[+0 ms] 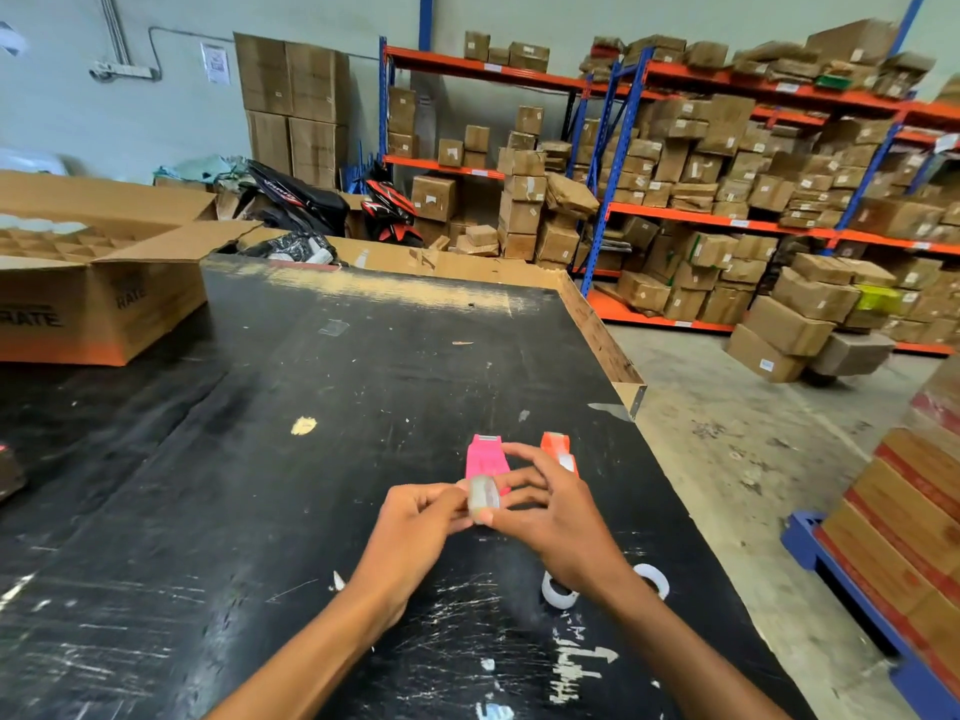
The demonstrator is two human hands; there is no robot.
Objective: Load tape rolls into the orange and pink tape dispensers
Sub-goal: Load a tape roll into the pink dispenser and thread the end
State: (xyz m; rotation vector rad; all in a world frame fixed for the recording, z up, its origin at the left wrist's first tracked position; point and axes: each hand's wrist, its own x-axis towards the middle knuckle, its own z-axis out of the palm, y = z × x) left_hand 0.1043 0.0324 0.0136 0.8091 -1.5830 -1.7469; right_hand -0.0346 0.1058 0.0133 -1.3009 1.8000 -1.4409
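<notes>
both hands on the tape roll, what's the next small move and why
Probably carry the tape roll forward to the pink dispenser, which lies just beyond it. Both the left hand and right hand pinch it, above the table.

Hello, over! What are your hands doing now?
Both hands, left hand and right hand, gripping tape roll. Pink dispenser just behind. Nothing blocking.

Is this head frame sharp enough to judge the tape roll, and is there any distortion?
Head view: tape roll between both hands is motion-blurred, shelving and boxes at right are smeared and bowed by the wide lens; black table is evenly lit.
</notes>
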